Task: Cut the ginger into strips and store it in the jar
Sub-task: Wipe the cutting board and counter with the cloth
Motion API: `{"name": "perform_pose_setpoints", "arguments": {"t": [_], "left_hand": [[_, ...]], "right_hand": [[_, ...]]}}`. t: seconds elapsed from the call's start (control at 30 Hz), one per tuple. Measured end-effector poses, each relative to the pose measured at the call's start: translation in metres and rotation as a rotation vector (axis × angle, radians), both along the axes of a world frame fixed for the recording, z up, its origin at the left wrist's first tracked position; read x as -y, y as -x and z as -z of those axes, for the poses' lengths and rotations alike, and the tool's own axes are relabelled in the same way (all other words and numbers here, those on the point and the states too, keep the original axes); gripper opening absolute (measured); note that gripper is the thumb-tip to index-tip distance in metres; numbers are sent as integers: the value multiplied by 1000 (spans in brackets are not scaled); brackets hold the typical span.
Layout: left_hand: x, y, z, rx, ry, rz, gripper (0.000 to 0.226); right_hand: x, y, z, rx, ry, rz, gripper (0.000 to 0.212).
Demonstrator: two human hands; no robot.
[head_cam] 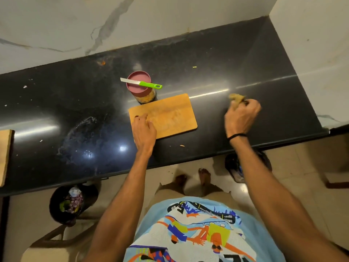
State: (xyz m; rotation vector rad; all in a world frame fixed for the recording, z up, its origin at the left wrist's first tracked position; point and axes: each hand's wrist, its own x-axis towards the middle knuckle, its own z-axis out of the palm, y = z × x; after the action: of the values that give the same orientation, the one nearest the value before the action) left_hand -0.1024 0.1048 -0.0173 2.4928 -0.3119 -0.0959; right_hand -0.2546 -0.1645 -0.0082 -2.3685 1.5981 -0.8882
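No cutting has begun yet, I think; the ginger is one lump, pinched in the right hand above the dark surface, right of the board; it pokes out far and left, too blurry to tell its long way; the left hand rests on the board, holding nothing; the knife lies across the shut jar; cutting and filling are left.

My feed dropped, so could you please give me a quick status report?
Left hand resting on cutting board. Right hand holds ginger, clear of board. Knife lies atop closed jar.
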Motion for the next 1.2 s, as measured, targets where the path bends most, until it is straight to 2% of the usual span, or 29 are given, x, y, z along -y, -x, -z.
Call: {"name": "perform_pose_setpoints", "arguments": {"t": [0.03, 0.1, 0.2, 0.27, 0.33, 0.47, 0.57, 0.67, 0.73, 0.8, 0.83, 0.93, 1.0, 1.1, 1.2], "left_hand": [[-2, -2, 6, -5, 20, 56, 37], [-8, -6, 17, 7, 29, 166, 36], [-25, -16, 32, -20, 84, 241, 37], [-35, -19, 36, -46, 104, 278, 38], [-40, -21, 38, -28, 113, 327, 37], [-42, -16, 42, 60, 90, 360, 35], [-43, -16, 47, 65, 82, 384, 36], [-45, -17, 46, 37, 90, 385, 36], [-42, -16, 43, 38, 85, 383, 38], [-32, -12, 38, 58, 67, 410, 43], [-24, -10, 36, 61, 61, 429, 44], [8, -5, 34, 79, 30, 543, 44], [29, -3, 37, 118, -5, 642, 41], [45, -3, 39, 147, -30, 658, 39], [46, -2, 38, 169, -11, 618, 39]], "right_hand": [[-31, -7, -3, 84, 22, -85, 29], [-103, -19, 2, 149, -86, -269, 30], [-213, -30, 40, -20, -161, -602, 28], [-258, -33, 55, -130, -216, -833, 51], [-271, -33, 54, -173, -245, -861, 59], [-238, -17, 49, -158, -238, -686, 62], [-165, 18, 57, -167, -226, -324, 66], [-75, 56, 50, -220, -254, -94, 63], [-39, 62, 35, -137, -353, 127, 60], [-39, 42, 18, -50, -400, 320, 60], [-53, 25, 14, -82, -368, 283, 63], [-121, -20, 33, -281, -306, -174, 65], [-114, -13, 43, -318, -259, -291, 64], [-41, 34, 45, -335, -284, -34, 65], [0, 63, 37, -180, -346, 255, 57]]}}
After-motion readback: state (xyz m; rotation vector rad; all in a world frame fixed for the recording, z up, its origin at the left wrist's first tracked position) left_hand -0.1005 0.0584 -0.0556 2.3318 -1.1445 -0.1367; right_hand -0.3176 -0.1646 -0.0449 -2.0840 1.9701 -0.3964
